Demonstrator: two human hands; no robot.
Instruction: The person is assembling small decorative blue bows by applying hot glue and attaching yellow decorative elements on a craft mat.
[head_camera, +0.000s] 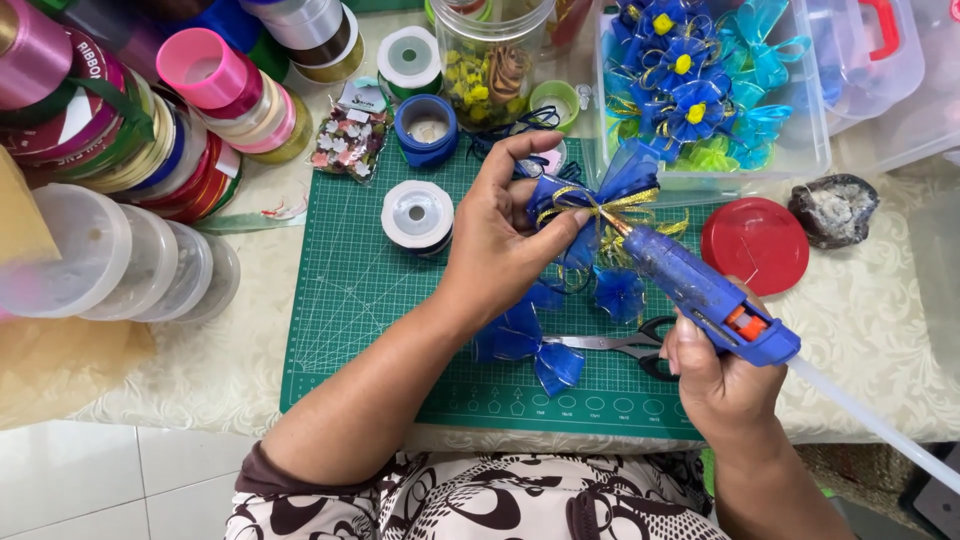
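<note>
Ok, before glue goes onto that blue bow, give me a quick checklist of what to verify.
1. Left hand pinches the blue ribbon bow above the mat: ok.
2. Right hand grips the blue glue gun: ok.
3. Nozzle tip meets the bow's gold-tied centre: ok.
4. Left thumb away from the nozzle: not ok, close beside it.
5. Glue stick loaded at the gun's rear: ok.
6. Scissors closed, flat on the green cutting mat: ok.
</note>
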